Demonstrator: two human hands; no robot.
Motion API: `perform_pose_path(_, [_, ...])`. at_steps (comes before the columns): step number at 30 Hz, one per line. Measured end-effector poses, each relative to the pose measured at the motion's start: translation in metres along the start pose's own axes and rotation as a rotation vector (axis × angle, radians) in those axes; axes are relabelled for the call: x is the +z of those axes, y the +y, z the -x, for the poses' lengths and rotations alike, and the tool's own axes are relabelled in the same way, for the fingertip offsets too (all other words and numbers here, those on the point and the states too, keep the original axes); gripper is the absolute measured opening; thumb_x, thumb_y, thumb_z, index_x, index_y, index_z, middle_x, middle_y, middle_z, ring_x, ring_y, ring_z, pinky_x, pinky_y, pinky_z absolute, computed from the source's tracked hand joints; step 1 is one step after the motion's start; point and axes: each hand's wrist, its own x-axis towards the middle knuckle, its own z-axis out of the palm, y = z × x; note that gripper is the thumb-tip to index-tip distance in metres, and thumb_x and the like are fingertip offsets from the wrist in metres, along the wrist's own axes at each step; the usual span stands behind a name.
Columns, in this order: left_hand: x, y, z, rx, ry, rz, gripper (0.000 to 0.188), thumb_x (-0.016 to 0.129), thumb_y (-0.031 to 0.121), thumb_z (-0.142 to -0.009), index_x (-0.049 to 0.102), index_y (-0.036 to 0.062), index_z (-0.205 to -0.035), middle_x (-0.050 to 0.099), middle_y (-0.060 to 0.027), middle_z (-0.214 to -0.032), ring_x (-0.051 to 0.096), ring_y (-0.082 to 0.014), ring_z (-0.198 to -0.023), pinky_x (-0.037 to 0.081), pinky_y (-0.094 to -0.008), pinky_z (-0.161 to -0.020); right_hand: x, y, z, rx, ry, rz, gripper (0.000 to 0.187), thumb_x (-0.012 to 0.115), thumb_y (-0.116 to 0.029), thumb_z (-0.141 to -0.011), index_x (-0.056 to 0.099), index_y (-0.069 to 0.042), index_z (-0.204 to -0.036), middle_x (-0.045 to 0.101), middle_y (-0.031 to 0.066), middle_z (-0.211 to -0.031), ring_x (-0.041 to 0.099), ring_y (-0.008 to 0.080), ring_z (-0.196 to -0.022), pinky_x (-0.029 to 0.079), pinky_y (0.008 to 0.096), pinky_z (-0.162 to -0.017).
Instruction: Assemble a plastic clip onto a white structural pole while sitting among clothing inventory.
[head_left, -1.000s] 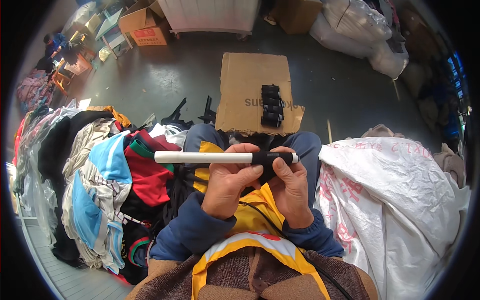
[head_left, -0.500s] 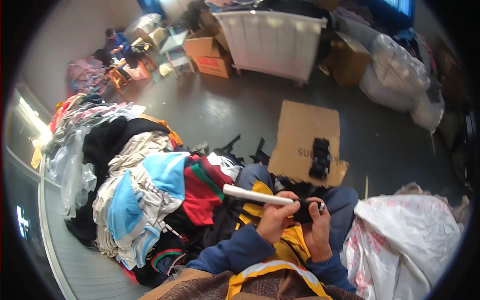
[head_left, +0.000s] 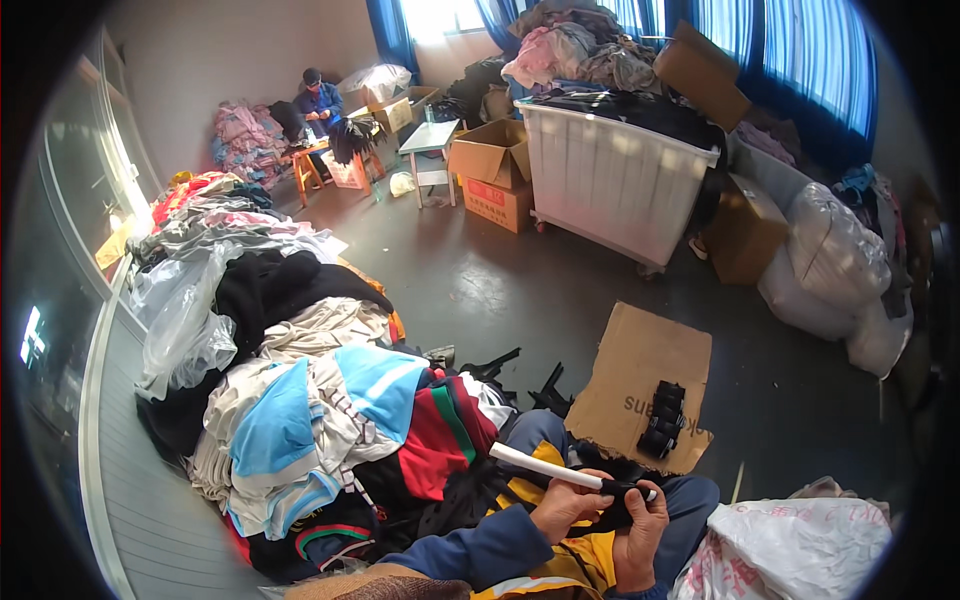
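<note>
Above my lap, a long white tube [head_left: 540, 465] slants from upper left down to the right between my hands. My left hand [head_left: 566, 512] is closed around the tube near its middle. Around the tube's right end sits a black band of material [head_left: 618, 489], with a short white tip showing past it. My right hand [head_left: 640, 532] pinches this black band near the tip, thumb and fingers closed. Yellow and black cloth [head_left: 580, 560] lies over my lap beneath both hands. Whether the band is fabric or something else is too small to tell.
A clothes heap [head_left: 310, 410] rises at my left. Ahead, a flat cardboard sheet [head_left: 640, 350] carries several black rolled pieces [head_left: 663, 418]. A white sack [head_left: 790, 550] lies at right. Farther off are a wheeled white bin [head_left: 620, 180], cardboard boxes [head_left: 497, 200] and a seated person [head_left: 318, 103].
The whole view has tilted up, so the room's far side shows more and my hands sit lower. Both hands keep hold; the black band now looks drawn out straighter along the tube.
</note>
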Motion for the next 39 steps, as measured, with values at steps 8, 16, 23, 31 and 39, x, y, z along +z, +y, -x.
perform_pose_path(8, [0.013, 0.005, 0.004, -0.081, 0.015, 0.246, 0.03, 0.065, 0.002, -0.078, 0.053, 0.0095, -0.104, 0.049, 0.0008, -0.084, 0.054, -0.0105, -0.076, 0.048, -0.026, -0.064, 0.005, -0.005, 0.0, -0.001, -0.03, -0.013, 0.023, 0.064, 0.004, -0.077, 0.058, -0.002, -0.099, 0.059, 0.004, -0.087, 0.056, 0.0123, -0.079, 0.047, 0.0235, -0.074])
perform_pose_path(16, [0.015, -0.009, 0.002, -0.019, 0.028, 0.119, 0.032, 0.066, 0.001, -0.075, 0.053, 0.0075, -0.103, 0.051, 0.0007, -0.083, 0.054, -0.0091, -0.073, 0.048, -0.0254, -0.064, -0.023, 0.012, -0.009, 0.145, -0.076, -0.192, 0.016, 0.067, -0.009, -0.078, 0.059, -0.004, -0.091, 0.059, 0.0022, -0.083, 0.057, 0.0135, -0.076, 0.048, 0.0247, -0.071])
perform_pose_path(23, [0.046, 0.02, 0.004, 0.097, -0.127, -0.212, 0.024, 0.061, 0.001, -0.078, 0.055, 0.0014, -0.102, 0.058, -0.0038, -0.087, 0.055, -0.0084, -0.078, 0.046, -0.0194, -0.065, 0.007, -0.037, 0.015, -0.175, -0.064, -0.072, 0.023, 0.07, -0.002, -0.073, 0.059, -0.003, -0.093, 0.059, 0.0029, -0.084, 0.057, 0.0135, -0.076, 0.047, 0.0218, -0.072])
perform_pose_path(31, [0.057, 0.019, 0.016, -0.054, -0.105, -0.022, 0.026, 0.059, 0.006, -0.082, 0.054, 0.0077, -0.108, 0.057, -0.0024, -0.093, 0.055, -0.0098, -0.077, 0.049, -0.0217, -0.062, -0.004, -0.035, 0.013, -0.16, -0.104, 0.017, 0.024, 0.066, -0.008, -0.079, 0.056, -0.003, -0.101, 0.059, 0.0064, -0.091, 0.059, 0.0151, -0.081, 0.052, 0.0242, -0.072])
perform_pose_path(39, [0.026, -0.012, 0.003, -0.025, -0.009, 0.042, 0.03, 0.065, 0.007, -0.079, 0.052, 0.0083, -0.107, 0.055, -0.0009, -0.089, 0.056, -0.0102, -0.079, 0.049, -0.0232, -0.061, -0.011, -0.018, 0.008, 0.087, -0.205, 0.059, 0.01, 0.057, -0.013, -0.088, 0.058, -0.004, -0.093, 0.058, 0.0069, -0.089, 0.057, 0.0195, -0.081, 0.048, 0.027, -0.07])
